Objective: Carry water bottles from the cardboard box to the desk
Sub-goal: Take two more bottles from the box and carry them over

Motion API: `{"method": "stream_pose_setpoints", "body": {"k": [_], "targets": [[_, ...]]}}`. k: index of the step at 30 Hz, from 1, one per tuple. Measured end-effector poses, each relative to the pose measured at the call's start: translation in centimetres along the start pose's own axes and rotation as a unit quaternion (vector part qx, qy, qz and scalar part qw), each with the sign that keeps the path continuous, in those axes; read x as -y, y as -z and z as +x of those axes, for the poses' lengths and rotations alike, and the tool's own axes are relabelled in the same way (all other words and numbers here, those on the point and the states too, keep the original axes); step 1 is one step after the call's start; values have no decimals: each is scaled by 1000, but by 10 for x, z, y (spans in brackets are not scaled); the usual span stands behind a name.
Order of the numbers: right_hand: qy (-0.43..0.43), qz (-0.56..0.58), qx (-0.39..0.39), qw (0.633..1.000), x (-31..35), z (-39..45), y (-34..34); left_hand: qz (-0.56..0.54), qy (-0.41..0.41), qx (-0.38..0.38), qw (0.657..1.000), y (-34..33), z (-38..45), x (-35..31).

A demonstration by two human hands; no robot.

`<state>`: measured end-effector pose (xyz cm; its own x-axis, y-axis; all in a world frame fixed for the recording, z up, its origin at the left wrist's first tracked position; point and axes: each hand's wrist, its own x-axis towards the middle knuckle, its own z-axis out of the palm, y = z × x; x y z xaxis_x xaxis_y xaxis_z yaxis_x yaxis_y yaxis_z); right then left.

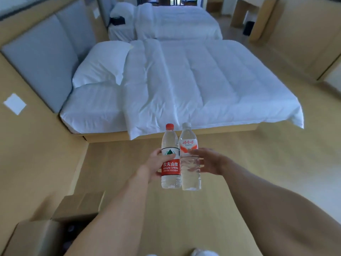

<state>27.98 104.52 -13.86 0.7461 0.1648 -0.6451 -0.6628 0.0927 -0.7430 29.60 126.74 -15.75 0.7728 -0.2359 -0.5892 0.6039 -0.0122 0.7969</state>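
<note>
Before the bed, hands round upright bottles

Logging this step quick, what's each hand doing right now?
Left hand: grips the red-capped bottle around its label.
Right hand: holds the white-capped bottle, fingers wrapped behind it.

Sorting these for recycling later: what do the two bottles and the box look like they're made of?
Red-capped bottle and white-capped bottle: clear, glossy thin plastic, seemingly, with see-through ribbed walls and printed film labels. Cardboard box: matte brown corrugated card, apparently, with folded flaps.
</note>
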Motion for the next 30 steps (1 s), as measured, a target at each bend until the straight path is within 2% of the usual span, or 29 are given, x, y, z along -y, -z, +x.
{"method": "stream_pose_setpoints", "body": {"k": [7,13,21,30], "targets": [[43,78,-112,990,-4,-81,147,94,-4,110,989,-168,40,-19],[79,167,-234,955,-25,-151,241,161,-5,228,960,-291,57,-27],[96,250,-354,896,-61,-214,319,210,8,336,918,-409,73,-34],[116,281,-391,869,-50,-216,392,238,17,410,880,-507,131,-65]]}}
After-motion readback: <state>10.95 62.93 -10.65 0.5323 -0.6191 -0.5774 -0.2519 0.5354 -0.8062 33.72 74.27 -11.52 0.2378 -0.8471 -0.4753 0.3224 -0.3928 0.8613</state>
